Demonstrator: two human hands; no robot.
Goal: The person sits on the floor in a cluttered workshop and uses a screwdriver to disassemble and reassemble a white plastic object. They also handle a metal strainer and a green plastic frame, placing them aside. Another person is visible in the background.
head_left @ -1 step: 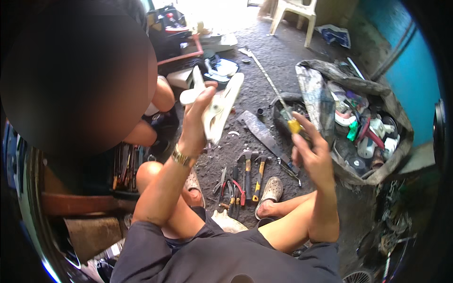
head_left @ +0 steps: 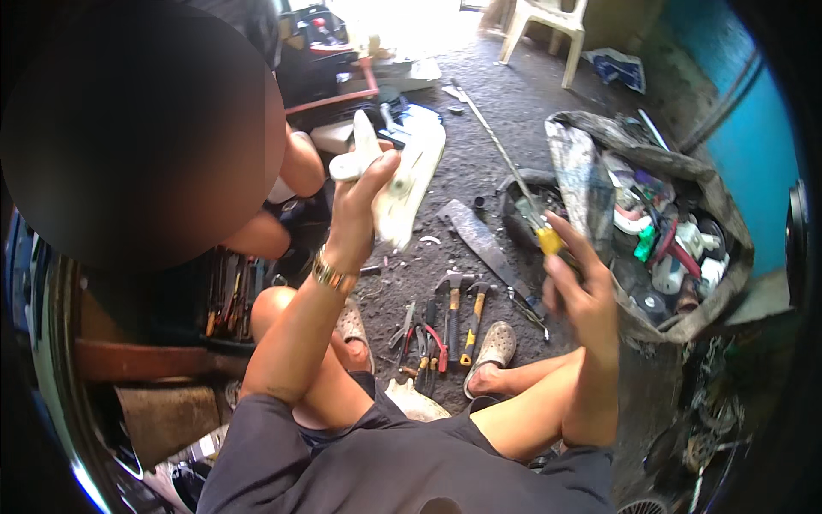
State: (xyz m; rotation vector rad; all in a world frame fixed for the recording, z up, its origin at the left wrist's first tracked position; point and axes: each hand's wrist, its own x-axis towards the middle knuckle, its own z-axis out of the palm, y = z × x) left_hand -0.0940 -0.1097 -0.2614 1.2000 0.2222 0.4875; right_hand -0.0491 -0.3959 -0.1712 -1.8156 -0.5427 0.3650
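Observation:
My left hand [head_left: 353, 218], raised with a gold watch [head_left: 330, 272] on its wrist, grips a white plastic part [head_left: 414, 180]. This part has long flat arms and a round boss; motion smears its far end. My fingers behind it are mostly hidden. In my right hand [head_left: 584, 287] is a screwdriver [head_left: 548, 241] with a yellow and dark handle. Its long thin shaft points up and away to the left, apart from the white part. On the ground between my feet lie two hammers [head_left: 476, 324] and several pliers [head_left: 421, 343].
A wide blade-like metal piece [head_left: 484, 244] lies beyond the hammers. An open sack [head_left: 735, 257] of plastic scraps stands at right, beside a dark container [head_left: 518, 224]. Another person's bent leg [head_left: 300, 167] is close at left, near a tray of tools [head_left: 229, 295]. A white chair [head_left: 548, 19] stands far off.
My right hand and the screwdriver have shifted slightly right and down. The white part has turned a little in my left hand and is now more blurred. Both grips stay the same.

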